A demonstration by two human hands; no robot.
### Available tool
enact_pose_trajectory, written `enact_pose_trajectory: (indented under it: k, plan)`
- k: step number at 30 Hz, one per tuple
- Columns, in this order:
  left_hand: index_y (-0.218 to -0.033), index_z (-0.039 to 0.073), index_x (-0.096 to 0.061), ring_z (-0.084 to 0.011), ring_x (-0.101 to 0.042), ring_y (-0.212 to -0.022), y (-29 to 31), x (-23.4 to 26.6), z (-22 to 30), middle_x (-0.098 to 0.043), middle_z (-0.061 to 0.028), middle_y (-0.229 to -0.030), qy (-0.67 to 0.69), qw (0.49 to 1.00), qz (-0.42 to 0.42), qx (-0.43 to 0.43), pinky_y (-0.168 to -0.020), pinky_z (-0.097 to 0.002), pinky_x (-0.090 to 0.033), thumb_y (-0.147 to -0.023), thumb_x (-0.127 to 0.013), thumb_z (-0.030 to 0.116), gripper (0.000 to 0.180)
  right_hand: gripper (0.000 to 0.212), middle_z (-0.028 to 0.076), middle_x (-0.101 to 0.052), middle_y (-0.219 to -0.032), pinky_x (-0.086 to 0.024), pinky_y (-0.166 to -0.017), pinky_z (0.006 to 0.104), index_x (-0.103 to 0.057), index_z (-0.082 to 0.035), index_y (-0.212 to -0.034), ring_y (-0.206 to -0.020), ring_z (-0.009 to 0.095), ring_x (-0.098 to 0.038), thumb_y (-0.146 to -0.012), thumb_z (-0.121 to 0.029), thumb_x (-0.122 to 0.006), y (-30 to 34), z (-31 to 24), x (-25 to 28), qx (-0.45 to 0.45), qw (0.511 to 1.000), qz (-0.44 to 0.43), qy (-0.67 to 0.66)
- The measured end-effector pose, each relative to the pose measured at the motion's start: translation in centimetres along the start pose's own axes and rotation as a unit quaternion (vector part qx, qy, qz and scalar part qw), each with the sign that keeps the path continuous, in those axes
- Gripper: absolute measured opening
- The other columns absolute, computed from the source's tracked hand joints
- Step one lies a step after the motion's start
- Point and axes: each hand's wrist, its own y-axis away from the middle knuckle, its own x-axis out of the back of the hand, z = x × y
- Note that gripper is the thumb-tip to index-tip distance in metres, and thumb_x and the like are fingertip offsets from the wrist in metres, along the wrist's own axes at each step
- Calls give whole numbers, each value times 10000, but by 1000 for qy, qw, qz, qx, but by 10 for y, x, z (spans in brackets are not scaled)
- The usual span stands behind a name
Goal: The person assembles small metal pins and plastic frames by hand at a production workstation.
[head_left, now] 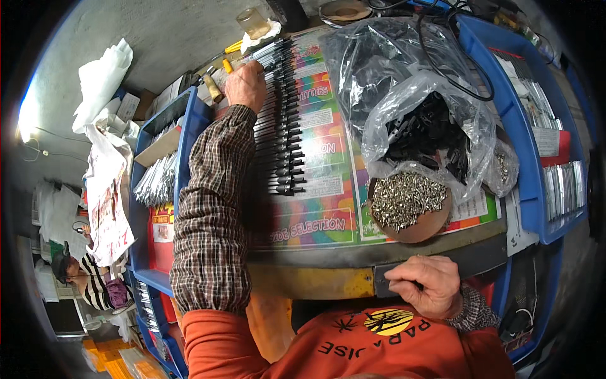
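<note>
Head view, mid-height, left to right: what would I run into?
White plastic bag with red print → left blue bin → left checked sleeve → row of black-ended metal rods → pile of small metal pieces → right blue bin

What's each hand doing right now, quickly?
Left hand: curled at the row of slim black-tipped rods; whether it grips one cannot be told.
Right hand: loosely curled, partly open; nothing visible held.
</note>
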Motion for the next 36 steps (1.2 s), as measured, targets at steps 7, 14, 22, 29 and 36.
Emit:
enact_pose_trajectory:
  k: [7,14,22,29,36]
  plan:
    - [-906,134,-671,-338,-627,-851,-32,-16,-4,-654,-163,-873,-48,998,-27,27,-739,-428,-491,-771,-595,137,154,191,105,-620,-703,-480,-495,304,-617,13,-894,-572,222,-608,-744,-54,-714,-1,5,1,8,999,-26,-39]
    - [-965,154,-676,-314,-634,-887,-50,-25,-1,-663,-128,-921,-67,997,-37,6,-771,-405,-495,-782,-603,155,197,246,106,-611,-693,-488,-515,302,-622,28,-931,-582,223,-611,-727,-55,-731,1,5,3,-9,997,-43,-60]
    - [-990,169,-672,-311,-623,-906,-54,-31,-4,-647,-109,-972,-93,995,-42,-6,-779,-410,-489,-800,-586,185,209,260,106,-620,-720,-497,-527,307,-628,28,-933,-603,224,-622,-719,-67,-742,0,4,4,-14,996,-49,-71]
    - [-992,169,-670,-315,-619,-897,-55,-41,-10,-639,-100,-966,-91,995,-16,-43,-760,-415,-483,-823,-569,191,198,259,90,-644,-764,-519,-556,305,-638,11,-917,-635,224,-640,-708,-85,-756,0,5,4,-16,997,-53,-60]
    - [-988,177,-658,-311,-597,-935,-56,-41,-7,-633,-50,-997,-89,994,-10,-56,-781,-415,-487,-813,-548,137,210,270,92,-646,-768,-520,-555,305,-635,4,-925,-637,225,-641,-706,-93,-759,1,4,3,-19,997,-48,-63]
